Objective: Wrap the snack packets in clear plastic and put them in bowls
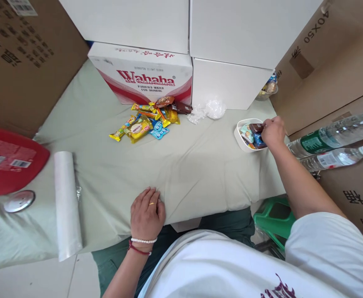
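Fingers of the right hand (273, 132) meet the wrapped snacks (247, 133) in the white tub (239, 143), grip indeterminable; those of the left hand (147, 213) lie extended on the surface (200, 174). Handling appears partway: some snacks occupy the tub, other packets (139, 128) lie loose before the carton (156, 74).

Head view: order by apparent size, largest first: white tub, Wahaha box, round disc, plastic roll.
1. Wahaha box
2. Plastic roll
3. White tub, partly behind the right hand
4. Round disc
Apparent size only.
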Available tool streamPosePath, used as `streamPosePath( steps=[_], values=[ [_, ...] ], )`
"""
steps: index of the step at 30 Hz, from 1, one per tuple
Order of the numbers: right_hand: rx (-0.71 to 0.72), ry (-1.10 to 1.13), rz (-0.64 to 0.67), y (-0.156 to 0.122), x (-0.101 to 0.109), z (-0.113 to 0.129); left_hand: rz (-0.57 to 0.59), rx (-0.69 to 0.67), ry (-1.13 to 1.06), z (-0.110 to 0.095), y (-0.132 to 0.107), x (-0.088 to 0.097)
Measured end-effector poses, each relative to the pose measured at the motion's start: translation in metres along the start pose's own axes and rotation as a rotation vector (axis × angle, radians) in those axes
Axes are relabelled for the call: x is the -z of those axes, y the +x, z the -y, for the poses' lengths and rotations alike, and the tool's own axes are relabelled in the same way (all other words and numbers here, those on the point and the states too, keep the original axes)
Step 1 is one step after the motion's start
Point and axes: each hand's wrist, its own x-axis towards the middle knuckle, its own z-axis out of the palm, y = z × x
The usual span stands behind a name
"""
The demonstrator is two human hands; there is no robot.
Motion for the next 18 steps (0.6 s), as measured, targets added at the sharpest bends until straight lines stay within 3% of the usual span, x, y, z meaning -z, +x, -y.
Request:
streamPosePath(
  steps=[3, 5, 9, 12, 15, 18],
  values=[
    [-0.025, -0.067, -0.054, 0.005, 0.006, 0.014, -0.029, -0.020, 0.001, 0.000, -0.001, 0.000],
    [0.056, -0.028, -0.136, 0.009, 0.010, 0.039, -0.055, -0.036, 0.002, 0.000, -0.001, 0.000],
    [0.446, 0.116, -0.126, 0.013, 0.003, 0.126, -0.079, -0.065, 0.039, 0.000, 0.000, 0.000],
    [0.624, 0.152, -0.116, 0.017, -0.017, 0.198, -0.076, -0.080, 0.051, -0.002, 0.001, 0.001],
    [0.655, 0.109, -0.011, 0.026, -0.036, 0.245, -0.079, -0.075, 0.040, -0.003, 0.001, 0.002],
    [0.582, 0.141, 0.016, 0.030, -0.039, 0.256, -0.072, -0.051, 0.027, -0.003, -0.001, 0.001]
  ],
)
